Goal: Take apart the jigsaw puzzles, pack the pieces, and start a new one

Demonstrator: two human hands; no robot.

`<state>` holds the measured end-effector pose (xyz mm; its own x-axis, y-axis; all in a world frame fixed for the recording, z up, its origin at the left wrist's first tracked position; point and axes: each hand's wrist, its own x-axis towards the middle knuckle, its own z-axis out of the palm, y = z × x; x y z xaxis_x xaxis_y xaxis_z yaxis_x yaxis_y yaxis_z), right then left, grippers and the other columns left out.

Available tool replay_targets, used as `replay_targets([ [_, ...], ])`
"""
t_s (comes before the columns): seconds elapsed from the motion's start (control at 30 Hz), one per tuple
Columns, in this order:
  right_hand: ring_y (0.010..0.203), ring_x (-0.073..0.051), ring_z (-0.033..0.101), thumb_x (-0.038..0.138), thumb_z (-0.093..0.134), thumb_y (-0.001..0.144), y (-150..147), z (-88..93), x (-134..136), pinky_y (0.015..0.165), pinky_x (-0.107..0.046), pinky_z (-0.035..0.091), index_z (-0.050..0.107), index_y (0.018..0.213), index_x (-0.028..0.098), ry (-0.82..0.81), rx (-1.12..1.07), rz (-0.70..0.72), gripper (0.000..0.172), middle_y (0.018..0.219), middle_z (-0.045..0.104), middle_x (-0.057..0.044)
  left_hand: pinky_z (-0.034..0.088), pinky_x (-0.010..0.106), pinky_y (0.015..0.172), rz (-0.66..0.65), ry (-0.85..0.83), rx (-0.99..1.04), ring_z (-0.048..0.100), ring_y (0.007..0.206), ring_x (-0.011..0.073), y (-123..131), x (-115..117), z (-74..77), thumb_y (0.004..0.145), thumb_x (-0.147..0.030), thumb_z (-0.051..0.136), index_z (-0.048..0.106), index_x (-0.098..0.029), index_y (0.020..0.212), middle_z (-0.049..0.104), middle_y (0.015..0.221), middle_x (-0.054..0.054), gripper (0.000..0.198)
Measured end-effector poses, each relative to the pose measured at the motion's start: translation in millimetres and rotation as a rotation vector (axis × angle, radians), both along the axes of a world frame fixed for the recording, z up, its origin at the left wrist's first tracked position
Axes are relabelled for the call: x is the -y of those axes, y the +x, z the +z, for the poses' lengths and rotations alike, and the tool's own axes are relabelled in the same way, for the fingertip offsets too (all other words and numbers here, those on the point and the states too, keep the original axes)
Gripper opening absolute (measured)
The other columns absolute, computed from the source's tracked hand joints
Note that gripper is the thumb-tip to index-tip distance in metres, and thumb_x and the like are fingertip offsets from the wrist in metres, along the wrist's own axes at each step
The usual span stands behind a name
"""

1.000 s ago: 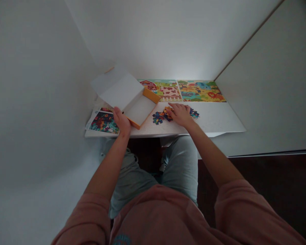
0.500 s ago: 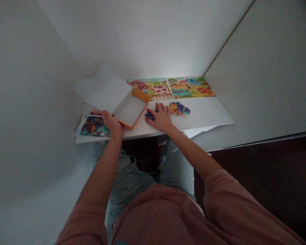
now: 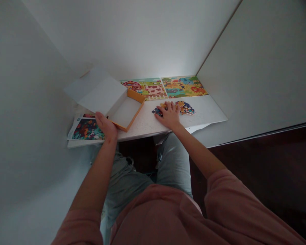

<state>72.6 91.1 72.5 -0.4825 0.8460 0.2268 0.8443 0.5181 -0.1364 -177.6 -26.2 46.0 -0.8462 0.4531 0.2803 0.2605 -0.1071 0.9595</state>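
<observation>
My left hand (image 3: 107, 126) grips the near-left corner of an open box (image 3: 125, 109) with orange walls and a white inside. The box is tilted on the table, its white lid (image 3: 104, 93) folded back to the left; the fingers under it are hidden. My right hand (image 3: 170, 117) lies palm down with fingers spread over a heap of jigsaw puzzle pieces (image 3: 186, 108), mostly dark blue and yellow. Part of the heap is covered by the hand. Behind lie a farm picture with a cow (image 3: 154, 90) and a safari picture with a lion (image 3: 185, 86).
The narrow white table (image 3: 206, 110) stands against a wall (image 3: 148, 41) at the back, with another wall on the left and a pale panel (image 3: 265, 68) on the right. Printed sheets (image 3: 88, 128) lie at the table's left end, partly under the box.
My right hand has slid right along the table, and the puzzle pieces under it have shifted right too. My left hand keeps hold of the box. The whole view has shifted slightly.
</observation>
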Motion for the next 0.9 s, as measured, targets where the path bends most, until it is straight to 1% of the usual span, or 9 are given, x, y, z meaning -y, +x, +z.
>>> replay_targets([
  [0.1, 0.131, -0.040, 0.016, 0.053, 0.038, 0.088, 12, 0.3, -6, 0.100, -0.063, 0.008, 0.051, 0.129, 0.032, -0.015, 0.003, -0.037, 0.048, 0.143, 0.032, -0.006, 0.018, 0.050, 0.112, 0.140, 0.052, 0.038, 0.031, 0.131, 0.0262, 4, -1, 3.1, 0.089, -0.055, 0.027, 0.039, -0.020, 0.124, 0.037, 0.137, 0.015, 0.051],
  [0.17, 0.132, -0.039, 0.016, 0.053, 0.037, 0.088, 20, -0.5, -10, 0.101, -0.062, 0.008, 0.050, 0.130, 0.032, -0.011, 0.010, -0.059, 0.048, 0.143, 0.031, -0.006, 0.020, 0.050, 0.111, 0.147, 0.058, 0.049, 0.033, 0.130, 0.0263, 6, -2, 5.0, 0.089, -0.054, 0.029, 0.041, -0.021, 0.122, 0.038, 0.136, 0.015, 0.049],
  [0.3, 0.132, -0.036, 0.015, 0.054, 0.036, 0.089, 39, -1.5, -21, 0.102, -0.059, 0.007, 0.050, 0.130, 0.032, -0.031, 0.024, -0.077, 0.049, 0.144, 0.028, -0.004, 0.023, 0.044, 0.110, 0.135, 0.070, 0.045, 0.037, 0.127, 0.0229, 7, -4, 7.5, 0.090, -0.052, 0.028, 0.044, -0.020, 0.118, 0.041, 0.132, 0.014, 0.045],
  [0.47, 0.131, -0.032, 0.012, 0.053, 0.037, 0.090, 63, 0.3, -35, 0.103, -0.053, 0.005, 0.048, 0.132, 0.030, -0.063, 0.041, -0.045, 0.049, 0.146, 0.025, -0.004, 0.024, 0.044, 0.107, 0.117, 0.070, 0.040, 0.042, 0.121, 0.0209, 7, -5, 8.5, 0.092, -0.050, 0.024, 0.042, -0.014, 0.119, 0.042, 0.130, 0.017, 0.048],
  [0.63, 0.130, -0.030, 0.013, 0.054, 0.038, 0.090, 84, -1.5, -47, 0.103, -0.049, 0.004, 0.048, 0.131, 0.030, -0.042, 0.034, -0.039, 0.049, 0.146, 0.025, -0.004, 0.028, 0.042, 0.104, 0.075, 0.092, 0.046, 0.044, 0.118, 0.0195, 8, -6, 7.2, 0.093, -0.050, 0.023, 0.041, -0.015, 0.119, 0.043, 0.130, 0.016, 0.048],
  [0.77, 0.130, -0.030, 0.015, 0.055, 0.038, 0.089, 94, -5.1, -53, 0.104, -0.048, 0.005, 0.049, 0.130, 0.032, -0.020, 0.040, -0.045, 0.048, 0.146, 0.026, -0.001, 0.029, 0.039, 0.104, 0.050, 0.115, 0.040, 0.045, 0.117, 0.0186, 9, -6, 6.9, 0.092, -0.053, 0.024, 0.039, -0.014, 0.122, 0.043, 0.130, 0.016, 0.052],
  [0.9, 0.134, -0.028, 0.008, 0.057, 0.039, 0.087, 96, -4.4, -52, 0.105, -0.047, 0.002, 0.043, 0.134, 0.032, 0.046, 0.045, -0.050, 0.053, 0.148, 0.022, -0.001, 0.031, 0.039, 0.104, 0.058, 0.114, 0.036, 0.046, 0.116, 0.0188, 9, -5, 7.8, 0.091, -0.053, 0.025, 0.041, -0.016, 0.121, 0.046, 0.127, 0.014, 0.051],
])
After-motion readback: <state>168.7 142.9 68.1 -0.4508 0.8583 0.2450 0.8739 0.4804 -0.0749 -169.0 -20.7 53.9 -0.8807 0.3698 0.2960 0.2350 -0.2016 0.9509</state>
